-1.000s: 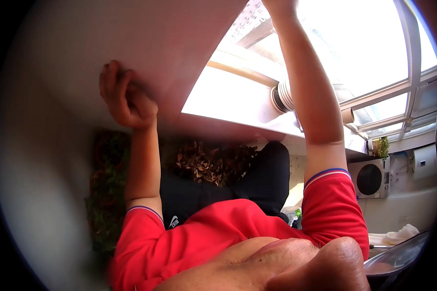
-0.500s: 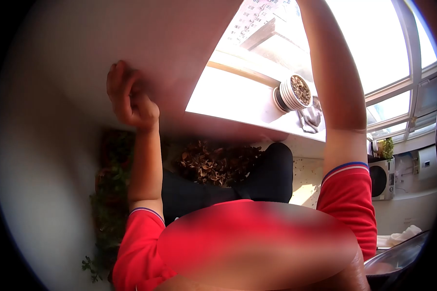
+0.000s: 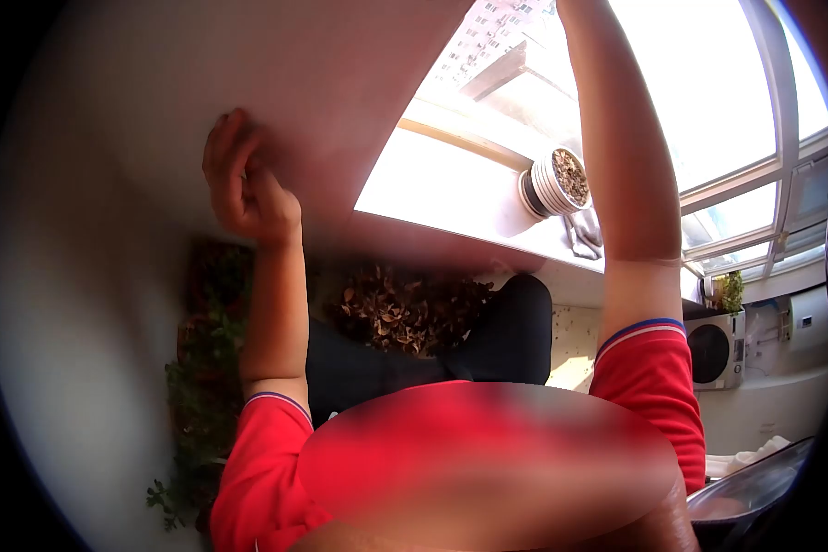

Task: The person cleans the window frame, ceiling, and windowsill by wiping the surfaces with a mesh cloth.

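Observation:
At the upper left, my left hand (image 3: 248, 175) rests close against the pale wall (image 3: 322, 83). Its fingers are curled in, and shadow hides whatever may be inside them. My right arm (image 3: 626, 138) stretches up past the window, and the hand itself lies beyond the top edge of the view. Beside that forearm, a white ribbed pot (image 3: 552, 184) filled with dry brown bits stands tilted in view on the white windowsill (image 3: 442, 193). A crumpled grey cloth (image 3: 581, 235) lies just below the pot.
Dry brown leaves (image 3: 409, 308) are heaped below the sill, by my dark-clad legs (image 3: 515, 322). Leafy green plants (image 3: 207, 386) line the left side. To the right are a front-loading washing machine (image 3: 716, 350), a small potted plant (image 3: 730, 292) and window frames (image 3: 731, 189).
My right arm has shifted slightly left in the view, now nearer the pot. My left hand keeps its curled pose by the wall. The room at the right has shifted a little.

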`<state>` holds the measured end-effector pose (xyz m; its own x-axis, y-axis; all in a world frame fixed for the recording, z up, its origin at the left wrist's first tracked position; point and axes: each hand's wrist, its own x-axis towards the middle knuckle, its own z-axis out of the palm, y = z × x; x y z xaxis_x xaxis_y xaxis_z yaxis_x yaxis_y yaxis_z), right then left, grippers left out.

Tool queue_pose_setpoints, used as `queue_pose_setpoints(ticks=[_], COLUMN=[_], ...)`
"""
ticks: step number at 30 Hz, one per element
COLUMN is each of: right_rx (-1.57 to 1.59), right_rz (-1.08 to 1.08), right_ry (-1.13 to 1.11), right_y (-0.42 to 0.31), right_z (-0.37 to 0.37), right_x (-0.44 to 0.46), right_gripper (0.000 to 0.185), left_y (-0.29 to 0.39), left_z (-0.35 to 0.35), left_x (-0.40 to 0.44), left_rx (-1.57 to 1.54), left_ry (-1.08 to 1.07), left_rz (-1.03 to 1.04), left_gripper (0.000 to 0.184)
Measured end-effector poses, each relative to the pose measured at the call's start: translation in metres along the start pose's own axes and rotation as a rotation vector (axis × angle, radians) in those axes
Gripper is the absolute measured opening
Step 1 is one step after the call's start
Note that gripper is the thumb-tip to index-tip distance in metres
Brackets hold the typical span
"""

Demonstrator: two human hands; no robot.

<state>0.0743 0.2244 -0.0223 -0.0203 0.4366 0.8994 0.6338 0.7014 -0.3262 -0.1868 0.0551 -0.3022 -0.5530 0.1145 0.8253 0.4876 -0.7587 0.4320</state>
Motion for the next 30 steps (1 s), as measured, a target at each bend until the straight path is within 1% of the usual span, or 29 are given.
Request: queue_pose_setpoints(ticks=[1, 2, 3, 5, 7, 8, 9, 10, 11, 13, 15, 16, 17, 18, 19, 20, 21, 22, 23, 24, 25, 27, 28, 29, 30], right_rx=[0.068, -0.190, -0.525, -0.617, -0.507, -0.604, -0.526, -0.093, -0.047, -0.064, 0.044, -0.063, -0.536, -0.613, -0.606, -0.605, -0.608, -0.668, -0.566, -0.424, 0.026, -0.098, -0.323, -0.534, -0.514], right_rz=[-0.009, 0.182, 0.399, 0.218, 0.303, 0.319, 0.330, 0.125, 0.260, 0.135, 0.096, 0.235, 0.325, 0.242, 0.304, 0.295, 0.275, 0.194, 0.089, 0.189, 0.157, 0.044, 0.288, 0.289, 0.327], right_ry=[-0.020, -0.117, -0.290, -0.181, -0.258, -0.330, -0.248, 0.006, 0.034, 0.091, 0.007, -0.068, -0.266, -0.271, -0.290, -0.322, -0.354, -0.333, -0.205, -0.160, -0.136, -0.065, -0.053, -0.118, -0.131], right_y=[-0.005, 0.004, -0.010, 0.015, -0.018, -0.024, -0.016, 0.006, -0.005, -0.006, -0.023, -0.004, -0.013, -0.008, -0.015, -0.019, -0.023, -0.021, -0.007, -0.003, -0.023, -0.001, -0.025, -0.011, -0.006], right_z=[0.005, 0.006, 0.007, 0.015, 0.006, -0.001, -0.001, 0.011, 0.004, 0.010, 0.007, 0.014, 0.011, 0.018, 0.016, 0.013, 0.007, 0.003, 0.009, 0.014, 0.014, 0.017, 0.011, 0.014, 0.018], right_x=[-0.007, -0.042, -0.084, -0.124, -0.100, -0.091, -0.086, -0.062, -0.032, -0.022, -0.035, -0.052, -0.082, -0.111, -0.109, -0.102, -0.086, -0.077, -0.061, -0.039, -0.036, -0.042, -0.067, -0.083, -0.103], right_gripper=[0.050, 0.049, 0.049, 0.050, 0.052, 0.050, 0.049, 0.049, 0.047, 0.044, 0.039, 0.032, 0.042, 0.036, 0.031, 0.032, 0.033, 0.035, 0.040, 0.047, 0.029, 0.031, 0.046, 0.062, 0.064], left_y=[0.001, 0.005, 0.007, 0.007, 0.001, 0.004, 0.008, 0.007, 0.004, 0.004, 0.006, 0.004, 0.007, 0.007, 0.012, 0.020, 0.020, 0.020, 0.018, 0.014, 0.012, 0.007, 0.005, 0.005, 0.004], left_z=[0.000, -0.002, -0.001, -0.002, -0.002, -0.002, -0.003, -0.004, -0.007, -0.002, 0.006, 0.008, 0.010, 0.017, 0.022, 0.020, 0.021, 0.021, 0.019, 0.020, 0.019, 0.019, 0.020, 0.020, 0.017], left_x=[0.002, 0.002, 0.003, 0.001, 0.007, 0.007, 0.001, -0.004, -0.006, -0.009, -0.010, -0.010, -0.015, -0.015, -0.014, -0.014, -0.013, -0.014, -0.015, -0.014, -0.015, -0.020, -0.019, -0.019, -0.019], left_rx=[-0.026, -0.062, -0.099, -0.089, -0.081, -0.087, -0.089, -0.073, -0.064, -0.065, -0.039, -0.040, -0.057, -0.074, -0.031, 0.019, 0.068, 0.116, 0.172, 0.225, 0.224, 0.204, 0.202, 0.206, 0.221], left_ry=[0.013, 0.014, 0.019, 0.021, 0.031, 0.029, 0.027, 0.025, 0.007, -0.015, 0.032, 0.022, -0.005, -0.008, -0.043, -0.095, -0.136, -0.151, -0.172, -0.187, -0.182, -0.171, -0.178, -0.173, -0.179], left_rz=[-0.038, -0.080, -0.122, -0.097, -0.070, -0.089, -0.117, -0.141, -0.151, -0.142, -0.097, -0.083, -0.087, -0.081, -0.067, -0.056, -0.046, -0.038, -0.033, -0.013, -0.019, -0.028, -0.023, -0.019, -0.018], left_gripper=[0.037, 0.037, 0.037, 0.037, 0.036, 0.036, 0.036, 0.036, 0.036, 0.035, 0.036, 0.036, 0.041, 0.048, 0.058, 0.069, 0.080, 0.087, 0.095, 0.103, 0.103, 0.105, 0.105, 0.104, 0.104])
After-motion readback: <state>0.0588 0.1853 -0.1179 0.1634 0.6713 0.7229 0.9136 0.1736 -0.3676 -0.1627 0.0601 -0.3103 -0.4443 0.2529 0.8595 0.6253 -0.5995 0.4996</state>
